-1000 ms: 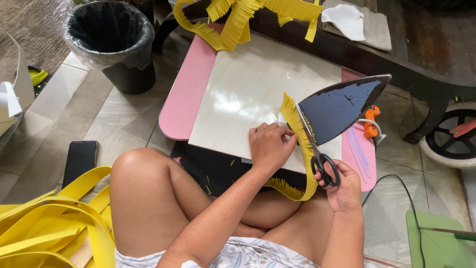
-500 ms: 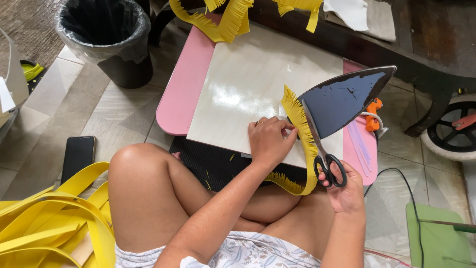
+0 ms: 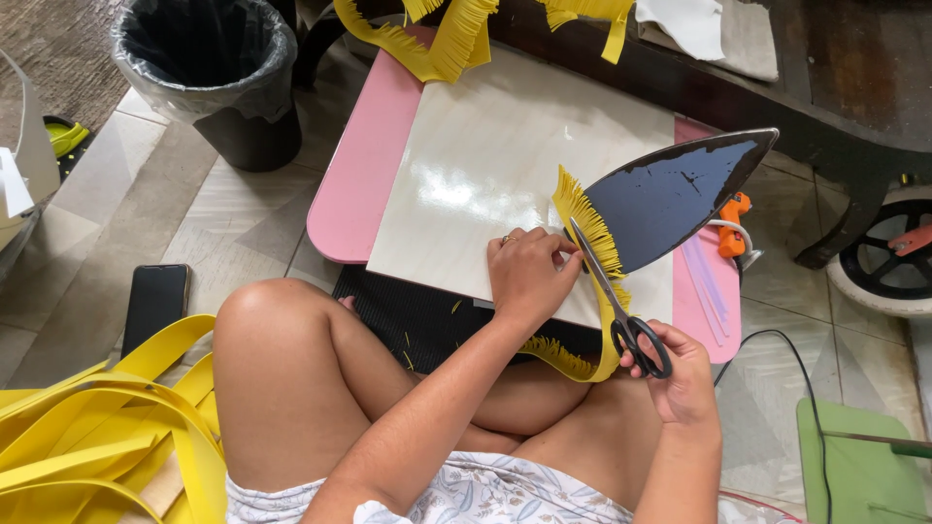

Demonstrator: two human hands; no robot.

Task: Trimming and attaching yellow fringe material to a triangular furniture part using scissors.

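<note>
Scissors (image 3: 621, 306) advanced, pink table (image 3: 364, 170), tiled floor (image 3: 116, 184)

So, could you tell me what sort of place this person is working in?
Probably a home floor used as a craft corner: a tiled floor, a low pink table with the person seated cross-legged at it, a lined bin, and yellow strips heaped nearby.
</note>
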